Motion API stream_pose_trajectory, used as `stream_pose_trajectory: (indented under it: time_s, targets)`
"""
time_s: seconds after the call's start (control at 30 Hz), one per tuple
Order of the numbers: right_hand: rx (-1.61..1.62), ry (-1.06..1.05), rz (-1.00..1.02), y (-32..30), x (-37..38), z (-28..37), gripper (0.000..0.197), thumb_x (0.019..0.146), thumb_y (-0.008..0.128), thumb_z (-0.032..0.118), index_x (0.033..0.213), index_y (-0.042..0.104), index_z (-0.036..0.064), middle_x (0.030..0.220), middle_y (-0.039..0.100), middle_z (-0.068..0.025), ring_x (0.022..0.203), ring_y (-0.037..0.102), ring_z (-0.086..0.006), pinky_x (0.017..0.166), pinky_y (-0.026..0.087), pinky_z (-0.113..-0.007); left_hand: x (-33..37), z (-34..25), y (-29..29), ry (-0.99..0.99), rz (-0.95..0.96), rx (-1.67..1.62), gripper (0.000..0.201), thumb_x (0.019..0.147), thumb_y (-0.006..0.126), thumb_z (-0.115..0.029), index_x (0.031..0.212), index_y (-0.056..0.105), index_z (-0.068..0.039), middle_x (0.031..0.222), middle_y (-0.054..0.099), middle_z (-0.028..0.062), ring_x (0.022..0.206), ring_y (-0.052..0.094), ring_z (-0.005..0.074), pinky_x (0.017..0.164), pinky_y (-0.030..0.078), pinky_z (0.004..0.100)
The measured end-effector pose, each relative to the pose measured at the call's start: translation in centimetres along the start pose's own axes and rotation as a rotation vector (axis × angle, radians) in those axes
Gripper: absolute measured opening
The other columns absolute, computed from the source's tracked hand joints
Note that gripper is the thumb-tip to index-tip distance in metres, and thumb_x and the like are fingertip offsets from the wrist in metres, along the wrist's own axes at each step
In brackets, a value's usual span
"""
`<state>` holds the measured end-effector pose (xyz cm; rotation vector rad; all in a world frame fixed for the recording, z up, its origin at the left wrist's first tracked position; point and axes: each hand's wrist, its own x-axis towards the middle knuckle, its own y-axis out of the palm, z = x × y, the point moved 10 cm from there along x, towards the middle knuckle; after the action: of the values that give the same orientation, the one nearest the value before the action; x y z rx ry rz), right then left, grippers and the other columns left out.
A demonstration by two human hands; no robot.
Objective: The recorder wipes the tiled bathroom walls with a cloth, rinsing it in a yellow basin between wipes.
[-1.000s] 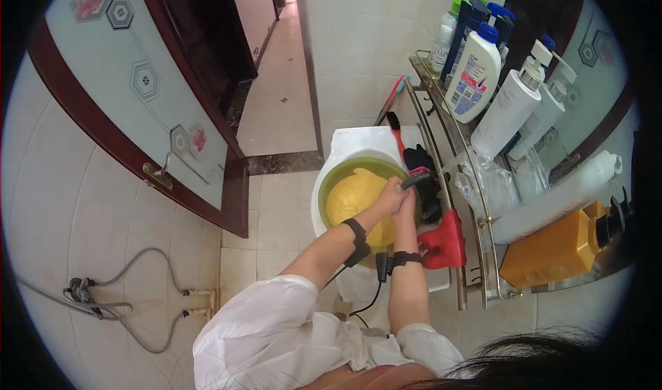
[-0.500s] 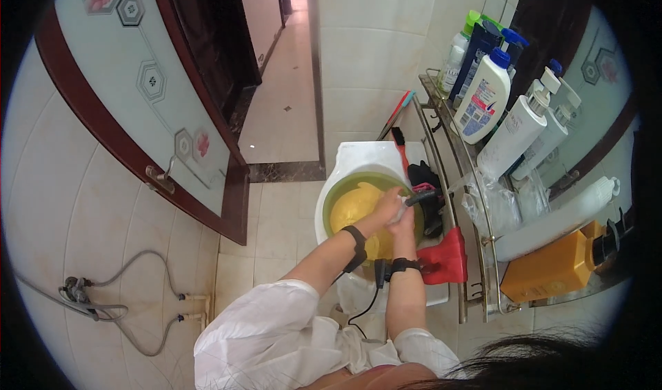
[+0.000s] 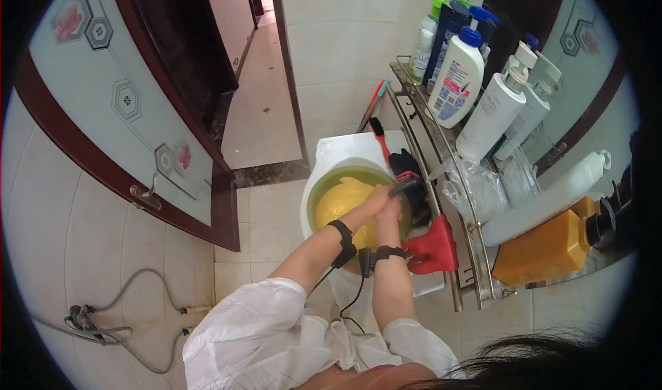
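A creased white shirt (image 3: pixel 314 345) with loose, wide sleeves (image 3: pixel 281 295), lower centre; a black left wrist strap (image 3: pixel 342 233) and black right wrist strap (image 3: pixel 392 251), blocky black module (image 3: pixel 365 261) beside it, thin black cable (image 3: pixel 359 295) looping below.

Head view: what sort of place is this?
Most likely a bathroom: tiled wall, a metal shelf of pump bottles beside a mirror, and a grey hose low on the left.

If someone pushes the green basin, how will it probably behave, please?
The green basin may feel heavy, since a bulky yellow mass takes up much of it. It might slide, as the white fixture beneath looks smooth. Its broad, round opening suggests tipping is less likely.
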<state>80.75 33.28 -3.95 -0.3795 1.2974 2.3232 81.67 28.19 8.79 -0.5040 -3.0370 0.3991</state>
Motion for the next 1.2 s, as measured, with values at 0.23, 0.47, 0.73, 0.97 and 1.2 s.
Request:
stream_pose_trajectory:
  time_s: [0.23, 0.47, 0.73, 0.97, 1.2]
  targets:
    - [-0.632, -0.141, -0.115, 0.8, -2.1, 2.7, 0.031, 0.079, 0.047, 0.03, 0.093, 0.051, 0.0026, 0.086, 0.055, -0.0079, 0.072, 0.055, -0.0197, 0.065, 0.044, -0.031, -0.1, 0.3, -1.0, 0.118, -0.103, 0.147, 0.031, 0.077, 0.043, -0.029, 0.079, 0.059, -0.003, 0.074, 0.058, 0.0202, 0.073, 0.057, 0.0337, 0.064, 0.044, 0.0384]
    - [-0.502, -0.178, 0.001, 3.0, -5.1, 4.1, 0.032, 0.076, 0.046, 0.02, 0.101, 0.047, -0.0001, 0.097, 0.051, -0.0095, 0.087, 0.051, -0.019, 0.076, 0.04, -0.029, -0.1, 6.6, 2.2, -0.314, -0.011, -0.922, 0.032, 0.083, 0.036, -0.03, 0.086, 0.052, -0.002, 0.077, 0.057, 0.0112, 0.07, 0.056, 0.0257, 0.064, 0.045, 0.0365]
    - [-0.608, -0.223, 0.078, 3.9, -11.9, 5.9, 0.053, 0.069, 0.034, -0.002, 0.123, 0.032, -0.0011, 0.118, 0.042, -0.0135, 0.108, 0.042, -0.0232, 0.09, 0.033, -0.029, -0.4, 7.4, 3.8, -0.444, 0.092, -1.205, 0.027, 0.086, 0.034, -0.027, 0.09, 0.051, -0.007, 0.081, 0.057, 0.0095, 0.072, 0.054, 0.0222, 0.068, 0.045, 0.0349]
    - [-0.711, -0.23, 0.112, 2.7, -11.7, 6.5, 0.049, 0.072, 0.035, 0.001, 0.121, 0.035, 0.001, 0.114, 0.045, -0.0131, 0.1, 0.046, -0.0215, 0.084, 0.037, -0.029, -2.2, 5.1, 4.8, -0.487, 0.129, -1.026, 0.018, 0.082, 0.038, -0.018, 0.085, 0.049, -0.005, 0.075, 0.055, 0.0101, 0.068, 0.054, 0.0223, 0.062, 0.045, 0.0346]
    - [-0.714, -0.313, 0.107, 2.9, -9.5, 4.6, 0.035, 0.079, 0.041, 0.019, 0.107, 0.049, 0.0012, 0.1, 0.052, -0.012, 0.091, 0.051, -0.0201, 0.079, 0.039, -0.028, -2.9, 6.5, 1.1, -0.315, -0.099, -1.131, 0.015, 0.066, 0.04, -0.004, 0.079, 0.047, -0.004, 0.073, 0.051, 0.0089, 0.066, 0.052, 0.0216, 0.062, 0.045, 0.0339]
